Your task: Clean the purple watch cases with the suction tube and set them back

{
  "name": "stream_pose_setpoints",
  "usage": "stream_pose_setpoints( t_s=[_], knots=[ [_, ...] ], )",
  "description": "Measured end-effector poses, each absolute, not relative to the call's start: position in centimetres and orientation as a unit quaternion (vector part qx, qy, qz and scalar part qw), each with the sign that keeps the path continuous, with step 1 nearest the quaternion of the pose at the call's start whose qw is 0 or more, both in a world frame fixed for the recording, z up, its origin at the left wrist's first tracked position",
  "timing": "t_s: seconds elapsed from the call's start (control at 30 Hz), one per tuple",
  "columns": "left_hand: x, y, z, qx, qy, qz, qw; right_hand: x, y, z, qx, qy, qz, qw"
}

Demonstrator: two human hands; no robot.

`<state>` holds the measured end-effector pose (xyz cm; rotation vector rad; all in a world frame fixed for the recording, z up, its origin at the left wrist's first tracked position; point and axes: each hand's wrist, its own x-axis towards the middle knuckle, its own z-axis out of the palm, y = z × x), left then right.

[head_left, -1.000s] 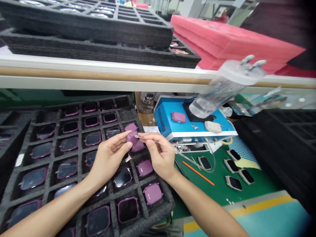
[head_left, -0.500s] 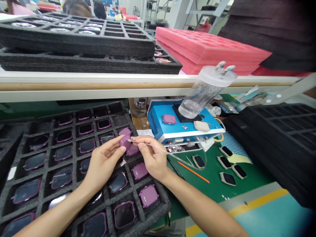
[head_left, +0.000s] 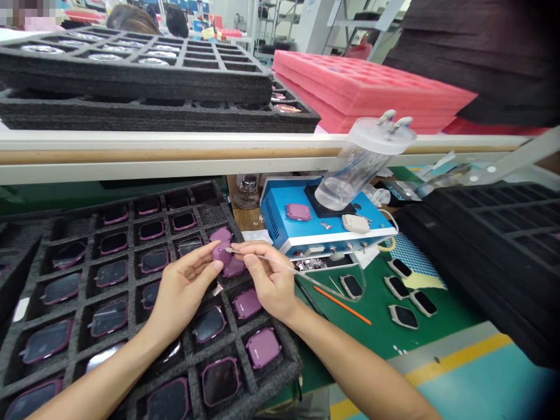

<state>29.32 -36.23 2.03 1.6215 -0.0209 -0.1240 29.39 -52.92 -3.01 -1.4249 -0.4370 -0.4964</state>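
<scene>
- The left hand (head_left: 184,291) pinches a purple case (head_left: 221,253) between thumb and fingers, just above the tray, its back showing.
- The case is a rounded square of matte purple; its front is hidden by the fingers.
- The right hand (head_left: 269,280) holds a thin clear tube (head_left: 266,257) in a narrow pinch, its metal tip (head_left: 228,250) at the case's edge.
- The black foam tray (head_left: 205,192) lies under both hands. Four more cases lie back-up in it, and the rest show dark glass and purple rims.
- Those glass-up cases are too many to count exactly, and the tray's left and lower edges are cut off.
- On the green mat (head_left: 385,332) to the right are five dark-screened pieces (head_left: 403,317) and an orange stick (head_left: 341,304).
- The blue machine (head_left: 324,224) carries one purple case (head_left: 298,212) and one beige piece (head_left: 356,223), with a clear jar (head_left: 361,160) tilted above.
- Beyond the shelf (head_left: 175,154) are two stacked black trays (head_left: 131,73) and pink foam (head_left: 363,87).
- Two people's heads (head_left: 133,18) are small and blurred.
</scene>
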Motion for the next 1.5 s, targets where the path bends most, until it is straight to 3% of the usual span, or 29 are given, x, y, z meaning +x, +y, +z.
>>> stream_pose_setpoints(
  t_s=[0.57, 0.63, 0.73, 0.87, 0.93, 1.03, 1.1, 1.33, 1.5],
  knots=[
    [29.1, -35.9, 2.4, 0.655, 0.026, -0.085, 0.751, 28.4, -52.2, -2.3, -0.649, -0.147, -0.209, 0.717],
    [29.1, -35.8, 2.5, 0.670, 0.014, -0.070, 0.738, 27.0, -52.8, -1.0, -0.654, -0.124, -0.155, 0.730],
    [29.5, -35.8, 2.3, 0.696, 0.003, -0.027, 0.717, 22.7, -55.8, 1.0, -0.658, -0.124, 0.018, 0.742],
    [30.0, -36.2, 2.2, 0.690, 0.003, -0.004, 0.724, 15.5, -62.6, 1.5, -0.728, -0.187, 0.289, 0.593],
    [29.9, -36.3, 2.5, 0.681, -0.001, 0.003, 0.732, 13.8, -66.2, 0.1, -0.804, -0.076, 0.225, 0.544],
    [29.5, -36.4, 3.0, 0.672, -0.016, 0.002, 0.741, 14.4, -70.2, -3.2, -0.888, 0.139, -0.042, 0.436],
    [29.3, -36.5, 3.1, 0.674, -0.020, -0.001, 0.738, 15.8, -71.6, -5.2, -0.897, 0.202, -0.106, 0.378],
    [29.0, -36.3, 3.4, 0.664, -0.028, -0.047, 0.746, 17.4, -69.3, -6.6, -0.916, 0.160, -0.050, 0.363],
    [28.5, -36.1, 4.6, 0.604, -0.050, -0.113, 0.787, 17.2, -66.4, -4.9, -0.951, 0.166, 0.039, 0.260]
  ],
)
